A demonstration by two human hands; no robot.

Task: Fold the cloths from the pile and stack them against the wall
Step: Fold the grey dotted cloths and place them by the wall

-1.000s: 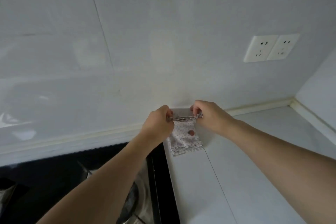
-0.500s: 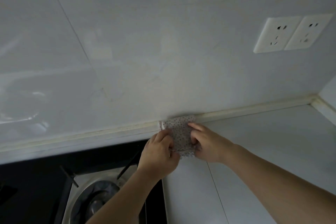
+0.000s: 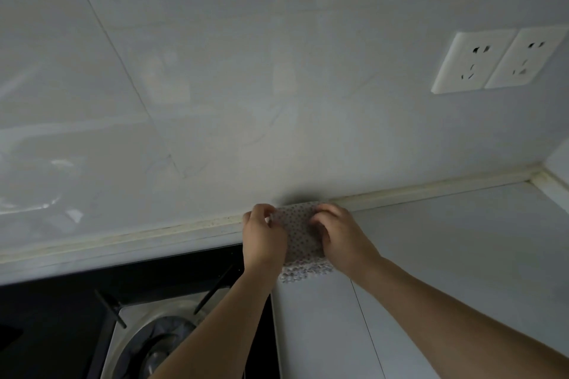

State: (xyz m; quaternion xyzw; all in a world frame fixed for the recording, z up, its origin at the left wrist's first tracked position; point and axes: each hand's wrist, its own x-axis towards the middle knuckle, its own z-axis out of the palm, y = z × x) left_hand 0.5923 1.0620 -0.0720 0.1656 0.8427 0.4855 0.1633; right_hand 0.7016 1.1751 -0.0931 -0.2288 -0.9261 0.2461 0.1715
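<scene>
A small white folded cloth with red dots [image 3: 300, 231] lies on the counter, its far edge touching the wall. Beneath it the fringe of another patterned cloth [image 3: 304, 273] sticks out toward me. My left hand [image 3: 261, 240] sits at the cloth's left side, fingers curled over its far-left corner. On the right side my right hand [image 3: 341, 240] curls its fingertips onto the far-right corner. Both hands cover the cloth's side edges. No pile of unfolded cloths is in view.
A black gas hob [image 3: 138, 317] with a burner and pan supports fills the lower left, right beside the cloths. The white counter [image 3: 446, 255] runs right to a corner. Two wall sockets [image 3: 498, 61] sit high on the tiled wall.
The cloth, held up by its top edge a second ago, now lies flat on the other cloth at the wall. Both hands came down with it and moved to its far corners.
</scene>
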